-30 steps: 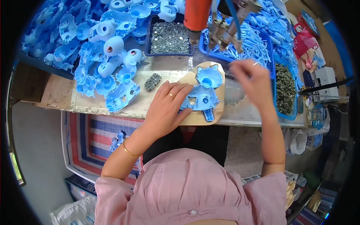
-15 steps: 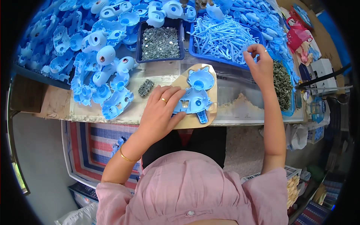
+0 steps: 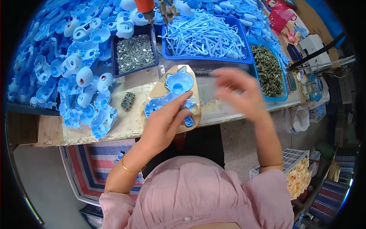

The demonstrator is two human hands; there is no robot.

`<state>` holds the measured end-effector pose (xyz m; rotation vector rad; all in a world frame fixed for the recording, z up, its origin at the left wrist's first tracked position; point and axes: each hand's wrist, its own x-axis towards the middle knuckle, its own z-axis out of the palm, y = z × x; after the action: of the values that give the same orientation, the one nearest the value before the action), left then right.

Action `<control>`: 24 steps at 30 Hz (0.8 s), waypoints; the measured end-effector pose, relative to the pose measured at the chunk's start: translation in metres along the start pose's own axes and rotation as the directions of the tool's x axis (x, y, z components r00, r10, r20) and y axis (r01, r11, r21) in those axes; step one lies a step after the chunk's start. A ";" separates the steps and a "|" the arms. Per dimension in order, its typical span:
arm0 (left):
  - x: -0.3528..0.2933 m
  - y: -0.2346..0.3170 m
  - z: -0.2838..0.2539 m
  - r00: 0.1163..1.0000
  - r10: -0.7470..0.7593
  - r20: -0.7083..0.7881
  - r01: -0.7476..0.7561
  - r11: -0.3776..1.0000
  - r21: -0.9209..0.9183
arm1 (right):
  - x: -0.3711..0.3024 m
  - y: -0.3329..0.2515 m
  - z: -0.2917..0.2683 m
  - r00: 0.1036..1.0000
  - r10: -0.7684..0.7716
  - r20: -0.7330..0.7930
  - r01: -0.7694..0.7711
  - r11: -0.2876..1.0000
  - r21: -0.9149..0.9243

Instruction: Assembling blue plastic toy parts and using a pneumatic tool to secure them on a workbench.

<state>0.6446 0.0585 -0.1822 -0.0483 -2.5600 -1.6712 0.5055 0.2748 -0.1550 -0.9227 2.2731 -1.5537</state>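
My left hand (image 3: 163, 124) presses down on a light blue plastic shell part (image 3: 173, 97) that lies on a tan board (image 3: 194, 89) at the bench edge. My right hand (image 3: 239, 91) is blurred in the air to the right of that part, over a clear tray (image 3: 213, 97); I cannot tell whether anything is between its fingers. A blue bin of thin blue plastic pieces (image 3: 206, 36) lies behind it.
A dark tray of small silver screws (image 3: 133, 52) stands at the back. A big heap of blue plastic shells (image 3: 72, 72) fills the left side. A bin of dark green parts (image 3: 268, 70) sits at the right. An orange-handled tool (image 3: 146, 7) hangs above. A small dark brush-like part (image 3: 127, 100) lies on the bench.
My right hand has come back from the blue bin of thin pieces toward the shell part. My left hand has stayed on the part.
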 end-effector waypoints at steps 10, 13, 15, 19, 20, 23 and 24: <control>-0.005 0.001 0.005 0.999 -0.043 -0.020 0.041 0.995 -0.087 | 0.003 0.107 -0.133 0.842 -0.095 -0.531 -0.428 0.482 -0.765; -0.006 -0.001 0.005 0.999 -0.016 -0.035 0.014 0.997 -0.080 | 0.005 0.108 -0.144 0.836 -0.068 -0.545 -0.399 0.607 -0.688; -0.006 -0.004 0.003 0.999 -0.017 -0.035 0.014 0.996 -0.083 | 0.004 0.103 -0.149 0.813 -0.048 -0.580 -0.387 0.700 -0.600; -0.006 -0.007 -0.001 0.998 0.054 -0.037 -0.053 0.998 0.018 | 0.005 0.084 -0.149 0.812 0.004 -0.583 -0.236 0.917 -0.322; -0.006 -0.006 -0.003 1.000 0.006 -0.001 -0.006 1.000 0.030 | 0.004 0.072 -0.140 0.824 0.033 -0.565 -0.148 0.976 -0.159; -0.003 0.000 0.003 0.995 -0.102 0.000 0.100 0.973 -0.210 | 0.003 0.018 -0.081 0.933 0.130 -0.336 -0.150 0.988 -0.033; -0.003 -0.001 0.004 0.993 -0.118 -0.014 0.112 0.973 -0.203 | 0.003 0.012 -0.059 0.967 0.160 -0.199 -0.162 0.987 0.006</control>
<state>0.6475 0.0620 -0.1853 0.1107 -2.4074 -1.9544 0.4681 0.3202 -0.1416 -0.5895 2.4235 -1.6281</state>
